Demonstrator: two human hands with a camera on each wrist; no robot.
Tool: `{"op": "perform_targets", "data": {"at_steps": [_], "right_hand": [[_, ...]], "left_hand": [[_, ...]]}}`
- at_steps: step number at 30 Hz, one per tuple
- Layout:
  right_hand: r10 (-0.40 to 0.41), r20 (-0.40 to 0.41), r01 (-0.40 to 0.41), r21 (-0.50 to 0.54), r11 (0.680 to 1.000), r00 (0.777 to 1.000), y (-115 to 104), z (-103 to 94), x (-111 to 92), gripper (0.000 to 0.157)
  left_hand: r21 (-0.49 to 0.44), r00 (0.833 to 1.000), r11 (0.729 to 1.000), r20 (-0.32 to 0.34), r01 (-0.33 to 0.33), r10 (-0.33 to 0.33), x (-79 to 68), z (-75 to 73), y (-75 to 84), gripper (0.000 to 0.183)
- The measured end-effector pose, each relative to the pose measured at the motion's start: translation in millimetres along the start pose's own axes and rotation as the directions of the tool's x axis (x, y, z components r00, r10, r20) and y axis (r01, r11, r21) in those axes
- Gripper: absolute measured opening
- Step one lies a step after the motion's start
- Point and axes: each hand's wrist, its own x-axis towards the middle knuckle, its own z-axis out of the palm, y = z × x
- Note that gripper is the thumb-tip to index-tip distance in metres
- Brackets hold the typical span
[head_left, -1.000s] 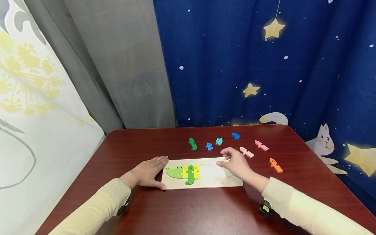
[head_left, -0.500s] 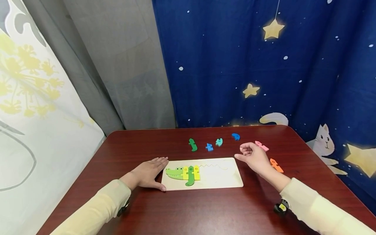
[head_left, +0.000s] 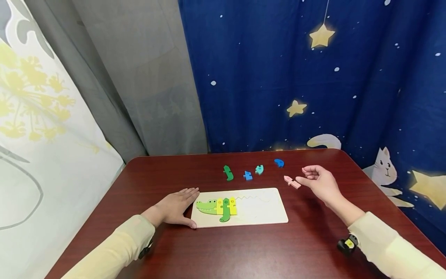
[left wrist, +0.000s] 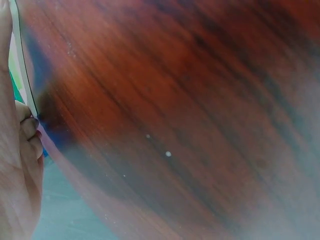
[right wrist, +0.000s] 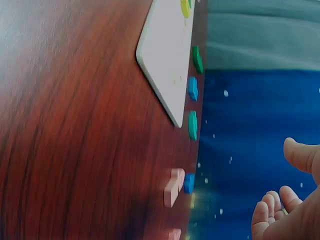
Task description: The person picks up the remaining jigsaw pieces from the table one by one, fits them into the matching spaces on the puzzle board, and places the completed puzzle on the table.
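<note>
My left hand lies with straight fingers along the left end of a pale wooden puzzle board. On the board sits a crocodile's green head, with two yellow pieces and a green leg piece joined behind it. Over the table's right side is my right hand, fingers loosely bent and thumb apart; the right wrist view has nothing between them. Close by its thumb lies a light pink puzzle piece. Another pink piece shows at the bottom of the right wrist view, mostly hidden by the hand in the head view.
Behind the board lie a green piece, a small blue piece, a teal piece and a rounded blue piece. The dark red wooden table ends at a blue starry curtain.
My right hand has moved right, from over the board past the light pink piece, which is uncovered again. It now covers the orange piece and most of the other pink one. My left hand stays put.
</note>
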Motion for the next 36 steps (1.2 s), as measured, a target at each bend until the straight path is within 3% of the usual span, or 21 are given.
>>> {"op": "perform_targets", "data": {"at_steps": [8, 13, 27, 30, 36], "right_hand": [[0.059, -0.032, -0.062, -0.070, 0.996, 0.998, 13.0, -22.8, 0.7, 0.063], [0.102, -0.042, -0.104, -0.054, 0.993, 0.994, 22.0, -30.3, 2.5, 0.068], [0.192, 0.007, -0.189, -0.135, 0.973, 0.981, 62.2, -48.7, 0.3, 0.065], [0.189, 0.037, -0.183, -0.141, 0.973, 0.981, 70.9, -52.7, -0.6, 0.067], [0.106, 0.096, -0.092, -0.134, 0.987, 0.990, 88.3, -58.2, -0.8, 0.061]], "left_hand": [[-0.004, 1.000, 1.000, -0.007, -0.011, 0.011, 0.4, 0.8, -0.9, 0.119], [0.004, 1.000, 1.000, -0.001, -0.006, 0.006, 0.5, 0.6, -1.3, 0.119], [0.013, 1.000, 1.000, -0.007, -0.006, 0.006, 1.8, 3.0, -2.1, 0.120], [0.018, 1.000, 1.000, 0.000, 0.005, -0.005, 2.1, 3.7, -2.4, 0.121], [0.018, 1.000, 1.000, 0.005, 0.013, -0.013, 2.6, 5.0, -3.0, 0.121]]}}
